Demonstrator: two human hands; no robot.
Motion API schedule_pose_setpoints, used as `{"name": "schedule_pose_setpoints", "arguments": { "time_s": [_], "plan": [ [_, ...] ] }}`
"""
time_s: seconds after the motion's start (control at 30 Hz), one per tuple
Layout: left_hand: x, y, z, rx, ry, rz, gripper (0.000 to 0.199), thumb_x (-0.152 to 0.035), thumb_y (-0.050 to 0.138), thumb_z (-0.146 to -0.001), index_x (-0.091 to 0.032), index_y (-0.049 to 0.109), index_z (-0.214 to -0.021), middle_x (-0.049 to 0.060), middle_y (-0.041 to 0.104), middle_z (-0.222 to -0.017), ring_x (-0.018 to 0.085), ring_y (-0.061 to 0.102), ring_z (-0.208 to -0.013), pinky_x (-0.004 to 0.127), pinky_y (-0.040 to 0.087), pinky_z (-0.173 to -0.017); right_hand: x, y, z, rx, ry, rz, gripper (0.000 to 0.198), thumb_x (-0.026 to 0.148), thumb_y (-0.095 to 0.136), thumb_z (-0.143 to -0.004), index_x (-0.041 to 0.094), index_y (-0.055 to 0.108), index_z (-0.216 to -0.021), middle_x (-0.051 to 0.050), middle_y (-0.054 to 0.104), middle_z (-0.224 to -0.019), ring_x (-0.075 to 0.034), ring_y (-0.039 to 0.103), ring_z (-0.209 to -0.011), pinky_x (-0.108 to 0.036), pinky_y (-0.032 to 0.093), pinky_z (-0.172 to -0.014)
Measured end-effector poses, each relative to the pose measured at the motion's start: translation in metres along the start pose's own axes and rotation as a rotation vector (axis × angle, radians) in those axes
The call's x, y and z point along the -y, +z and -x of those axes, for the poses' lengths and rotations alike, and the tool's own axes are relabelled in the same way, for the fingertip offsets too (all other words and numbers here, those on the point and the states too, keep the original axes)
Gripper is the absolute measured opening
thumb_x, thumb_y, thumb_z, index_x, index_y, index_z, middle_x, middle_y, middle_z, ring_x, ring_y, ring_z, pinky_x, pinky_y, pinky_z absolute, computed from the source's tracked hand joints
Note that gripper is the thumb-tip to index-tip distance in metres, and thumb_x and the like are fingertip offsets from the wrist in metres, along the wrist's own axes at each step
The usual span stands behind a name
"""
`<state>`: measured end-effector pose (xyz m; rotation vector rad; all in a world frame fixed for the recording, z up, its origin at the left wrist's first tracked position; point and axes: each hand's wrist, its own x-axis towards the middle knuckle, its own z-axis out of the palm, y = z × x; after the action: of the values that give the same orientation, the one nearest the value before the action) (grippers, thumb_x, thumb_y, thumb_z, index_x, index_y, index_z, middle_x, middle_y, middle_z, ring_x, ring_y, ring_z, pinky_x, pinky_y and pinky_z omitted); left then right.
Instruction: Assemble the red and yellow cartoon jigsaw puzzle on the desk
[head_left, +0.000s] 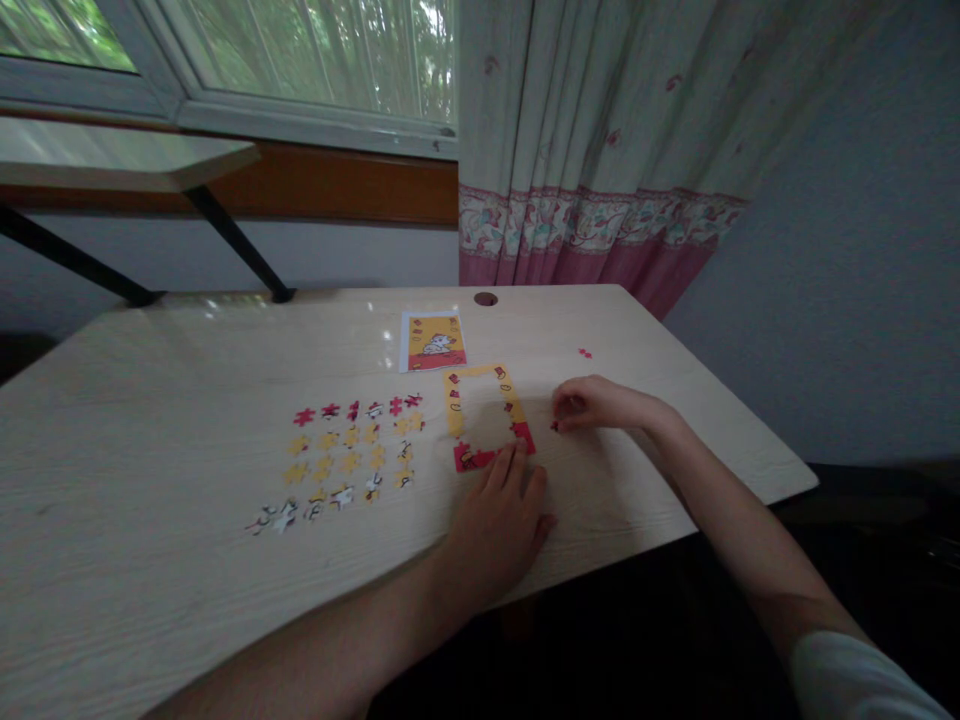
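Observation:
A puzzle frame point(452, 420) of joined yellow and red border pieces lies on the desk, its middle showing bare wood. My left hand point(499, 515) rests on its lower red edge, fingers stretched out over the bottom right part. To the right of the frame, my right hand point(589, 402) pinches a small dark red puzzle piece point(555, 427) close to the desk surface. Loose puzzle pieces point(350, 462) lie in rows to the left, red at the top, yellow in the middle, white and grey at the bottom. Behind the frame lies a picture card point(435, 342) with a white animal on yellow and red.
Another red piece point(585, 353) lies alone at the back right of the pale wooden desk point(187, 420). A round cable hole point(486, 299) is near the back edge. A raised shelf point(127, 160) on dark legs stands at the left, and a curtain point(585, 220) hangs behind.

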<state>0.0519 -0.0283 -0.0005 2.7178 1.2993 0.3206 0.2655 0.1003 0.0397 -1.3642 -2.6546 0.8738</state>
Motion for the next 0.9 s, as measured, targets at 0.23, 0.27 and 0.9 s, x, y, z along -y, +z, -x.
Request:
{"name": "schedule_pose_setpoints", "arguments": {
  "time_s": [0.23,0.27,0.9],
  "plan": [
    [-0.0005,-0.0012,0.0,0.006,0.002,-0.001,0.037,-0.032,0.051,-0.088,-0.011,0.049,-0.118,0.024,0.042,-0.138,0.035,0.037,-0.13,0.048,0.039,-0.099,0.0039,0.002,0.0002,0.061,0.005,-0.035,0.013,0.021,0.063,-0.077,0.014,0.068,-0.087,-0.003,0.065,-0.075,-0.011,0.053,-0.065,-0.022,0.039,-0.059],
    [-0.0006,-0.0012,0.0,0.003,0.001,-0.003,0.037,-0.032,0.051,-0.088,-0.011,0.049,-0.118,0.024,0.042,-0.138,0.035,0.037,-0.129,0.048,0.039,-0.099,0.0038,0.0019,0.0005,0.06,0.008,-0.031,0.013,0.021,0.063,-0.077,0.014,0.068,-0.087,-0.002,0.064,-0.074,-0.011,0.053,-0.065,-0.022,0.039,-0.059],
    [-0.0075,0.0025,0.0049,-0.011,0.058,-0.09,0.045,-0.035,0.053,-0.087,-0.007,0.05,-0.122,0.025,0.048,-0.133,0.034,0.044,-0.126,0.042,0.044,-0.098,0.0013,0.003,0.001,0.061,-0.023,-0.057,0.012,0.023,0.061,-0.078,0.015,0.067,-0.085,-0.001,0.062,-0.071,-0.011,0.052,-0.063,-0.022,0.038,-0.057]
  ]
}}
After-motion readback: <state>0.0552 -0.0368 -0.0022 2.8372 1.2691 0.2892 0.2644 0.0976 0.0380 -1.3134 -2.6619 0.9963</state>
